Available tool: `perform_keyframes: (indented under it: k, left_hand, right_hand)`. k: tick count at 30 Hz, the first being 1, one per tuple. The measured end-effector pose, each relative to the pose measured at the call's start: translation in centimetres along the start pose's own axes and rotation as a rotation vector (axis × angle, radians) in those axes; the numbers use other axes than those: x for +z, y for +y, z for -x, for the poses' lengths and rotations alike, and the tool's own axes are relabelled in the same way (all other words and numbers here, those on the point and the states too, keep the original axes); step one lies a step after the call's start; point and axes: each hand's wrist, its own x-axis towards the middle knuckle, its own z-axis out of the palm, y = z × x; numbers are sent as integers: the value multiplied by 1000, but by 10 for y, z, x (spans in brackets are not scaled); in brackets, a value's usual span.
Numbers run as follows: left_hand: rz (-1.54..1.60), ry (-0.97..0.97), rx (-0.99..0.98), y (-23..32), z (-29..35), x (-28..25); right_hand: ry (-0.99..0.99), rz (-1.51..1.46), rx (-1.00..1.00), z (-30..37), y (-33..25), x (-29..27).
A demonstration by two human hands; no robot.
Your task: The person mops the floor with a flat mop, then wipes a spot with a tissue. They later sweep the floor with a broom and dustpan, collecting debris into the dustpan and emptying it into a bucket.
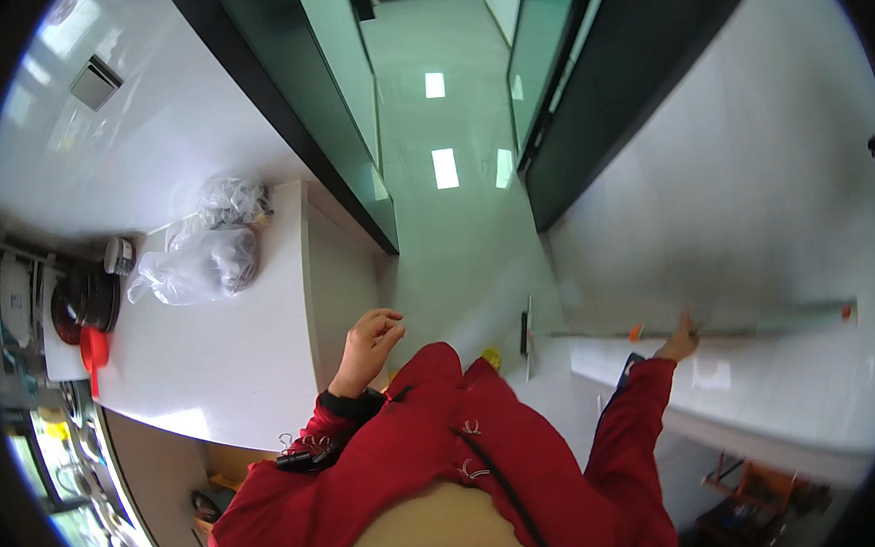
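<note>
My left hand (365, 350) is raised in front of my red jacket, near the counter's corner. Its fingers are loosely bent and apart, with nothing in them. My right hand (679, 340) is closed around a long, thin pole (761, 322) with orange parts at its end and along its length. Toward the left the pole runs to a narrow flat head (527, 340) with a black middle, low over the pale floor; it looks like a mop or squeegee. Whether the head touches the floor I cannot tell.
A white counter (212, 357) on the left bears clear plastic bags (211, 257), a red-handled pan (93, 350) and a dark pot (86, 298). Ahead, dark-framed sliding doors flank a glossy floor (454, 222). A pale wall (733, 195) stands right; a wooden stool (757, 495) is lower right.
</note>
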Motion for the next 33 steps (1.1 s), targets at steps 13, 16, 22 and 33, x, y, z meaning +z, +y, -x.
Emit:
perform_keyframes:
  k: [13,16,22,33]
  left_hand:
    - [-44,146,-21,-24,-294,0]
    - [-74,146,16,-9,-396,-28]
    - [36,195,2,16,-569,-70]
    - [115,421,-168,-28,-840,-125]
  right_hand:
    - [-554,-375,-157,50,-167,324]
    - [-601,-503,-135,42,-221,413]
    - [-697,-716,-240,26,-301,593]
    - [-945,-877,-343,-34,-372,948]
